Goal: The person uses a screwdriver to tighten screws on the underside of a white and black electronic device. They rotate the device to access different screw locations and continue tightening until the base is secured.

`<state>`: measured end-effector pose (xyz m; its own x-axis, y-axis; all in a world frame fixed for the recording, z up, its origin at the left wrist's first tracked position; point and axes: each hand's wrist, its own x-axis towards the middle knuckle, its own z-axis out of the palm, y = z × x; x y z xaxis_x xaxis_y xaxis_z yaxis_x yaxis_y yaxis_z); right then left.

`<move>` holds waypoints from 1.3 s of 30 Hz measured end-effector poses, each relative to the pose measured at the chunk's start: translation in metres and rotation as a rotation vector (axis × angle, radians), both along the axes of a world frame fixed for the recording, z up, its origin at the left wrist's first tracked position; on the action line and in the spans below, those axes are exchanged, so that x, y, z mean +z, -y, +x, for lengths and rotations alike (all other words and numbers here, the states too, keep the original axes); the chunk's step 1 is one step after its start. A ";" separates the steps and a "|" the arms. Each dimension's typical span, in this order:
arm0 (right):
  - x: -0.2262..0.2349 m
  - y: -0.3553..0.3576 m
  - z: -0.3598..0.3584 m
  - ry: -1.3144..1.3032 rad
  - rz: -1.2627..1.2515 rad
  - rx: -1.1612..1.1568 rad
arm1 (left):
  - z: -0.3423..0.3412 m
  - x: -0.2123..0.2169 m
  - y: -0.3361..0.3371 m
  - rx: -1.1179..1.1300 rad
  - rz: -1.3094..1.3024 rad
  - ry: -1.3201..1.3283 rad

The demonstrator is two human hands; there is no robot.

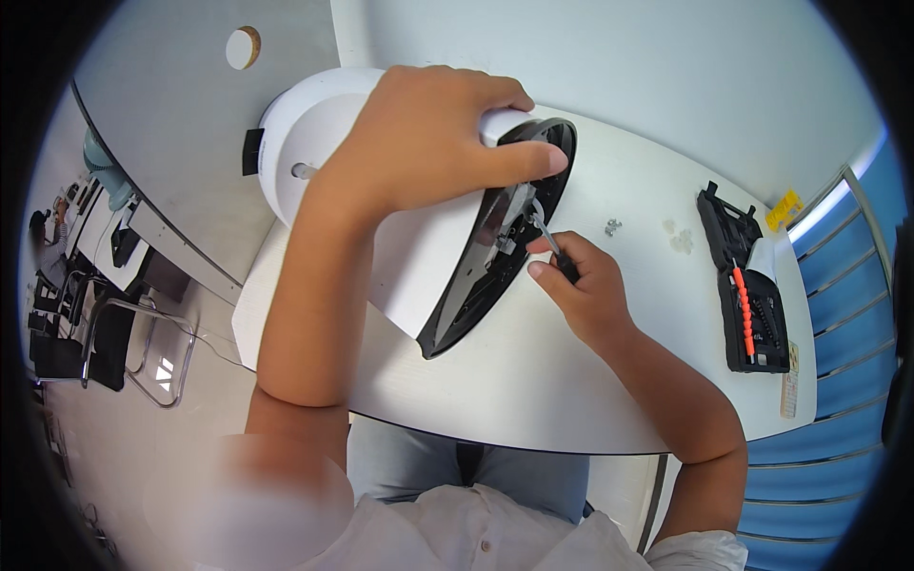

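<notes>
A white, rounded appliance (424, 262) lies tipped on its side on the table, its dark underside (473, 293) facing right. Metal and black parts show inside that underside. My left hand (428, 143) is closed over the appliance's upper edge, the thumb pressed against the black rim. In my right hand (595, 290) is a screwdriver (566, 265) with a dark handle, pinched between thumb and fingers. Its shaft points up and left into the underside; the tip is hard to make out. Several small screws (613, 226) lie on the table to the right of the underside.
An open black tool case (728, 224) with an orange flexible shaft (744, 314) sits at the right of the white table (609, 400). Beside it are a yellow packet (784, 210) and a pale strip (790, 385). A grey partition (190, 124) stands at left, a chair (105, 352) beyond.
</notes>
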<state>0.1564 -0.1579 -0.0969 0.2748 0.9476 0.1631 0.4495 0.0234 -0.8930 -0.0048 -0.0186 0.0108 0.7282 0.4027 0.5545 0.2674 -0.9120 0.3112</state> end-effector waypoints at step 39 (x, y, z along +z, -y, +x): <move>-0.020 -0.028 -0.029 -0.197 0.198 -0.062 | 0.001 0.001 -0.002 -0.006 0.010 -0.001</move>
<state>0.1273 -0.1299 -0.1169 0.3762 0.8829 0.2809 0.2741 0.1836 -0.9440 -0.0042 -0.0163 0.0118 0.7309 0.3932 0.5578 0.2625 -0.9164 0.3021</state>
